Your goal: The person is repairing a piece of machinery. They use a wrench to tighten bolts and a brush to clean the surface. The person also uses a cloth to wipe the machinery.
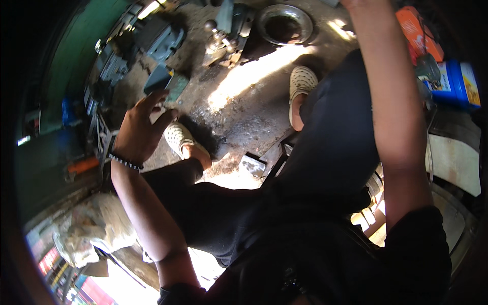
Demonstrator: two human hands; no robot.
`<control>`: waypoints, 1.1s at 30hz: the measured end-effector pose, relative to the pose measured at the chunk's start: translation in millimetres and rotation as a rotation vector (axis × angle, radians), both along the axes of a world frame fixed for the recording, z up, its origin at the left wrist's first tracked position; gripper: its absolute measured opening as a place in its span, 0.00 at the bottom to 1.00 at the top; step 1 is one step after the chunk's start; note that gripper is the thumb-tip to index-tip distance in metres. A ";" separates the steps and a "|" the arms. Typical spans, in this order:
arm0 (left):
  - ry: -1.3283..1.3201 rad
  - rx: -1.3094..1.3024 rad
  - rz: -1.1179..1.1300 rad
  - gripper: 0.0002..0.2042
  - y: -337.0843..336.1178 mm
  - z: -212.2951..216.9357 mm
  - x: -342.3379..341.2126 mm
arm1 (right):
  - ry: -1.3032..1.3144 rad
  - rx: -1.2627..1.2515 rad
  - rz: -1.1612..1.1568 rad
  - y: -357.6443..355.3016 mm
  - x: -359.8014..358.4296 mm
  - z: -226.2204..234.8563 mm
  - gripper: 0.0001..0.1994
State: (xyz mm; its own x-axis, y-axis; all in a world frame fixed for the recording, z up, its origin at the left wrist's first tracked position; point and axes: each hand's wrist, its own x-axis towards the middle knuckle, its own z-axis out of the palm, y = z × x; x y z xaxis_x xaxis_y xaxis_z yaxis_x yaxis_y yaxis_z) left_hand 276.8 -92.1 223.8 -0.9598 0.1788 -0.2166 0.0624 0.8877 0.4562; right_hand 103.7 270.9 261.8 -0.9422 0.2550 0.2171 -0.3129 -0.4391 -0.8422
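Observation:
My left hand (138,131) hangs in the air at the left, a beaded bracelet round its wrist. Its thumb and fingers are curved and apart, with nothing visible between them. Just past the fingertips are a greenish block (177,87) and a dark box-like piece (158,78) on the floor; I cannot tell whether a finger touches them. My right forearm (394,91) stretches up the right side to the top edge, where the right hand lies outside the picture.
A round metal pan (306,20) and a metal part with ball knobs (217,40) stand on the stained floor ahead. Grey machine parts (165,43) lie at far left. An orange case (417,33) and a blue container (455,84) are at right. A plastic bag (76,241) lies lower left.

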 end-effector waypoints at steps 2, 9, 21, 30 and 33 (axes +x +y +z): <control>-0.035 0.017 0.029 0.24 1.7 0.7 -3.5 | -0.002 0.010 0.015 0.8 3.5 1.7 0.10; -0.109 -0.025 0.046 0.24 10.3 -6.3 -18.9 | -0.065 -0.084 -0.094 17.5 17.0 8.6 0.08; -0.139 -0.061 -0.048 0.24 36.0 -19.0 -44.4 | -0.088 -0.164 -0.154 60.8 -10.9 1.6 0.08; -0.165 -0.010 -0.070 0.25 47.8 -18.1 -45.0 | -0.085 -0.017 0.000 75.7 -27.5 -20.9 0.08; -0.196 0.036 -0.123 0.24 58.8 -21.4 -41.2 | -0.237 0.123 0.143 83.4 -31.8 -31.1 0.09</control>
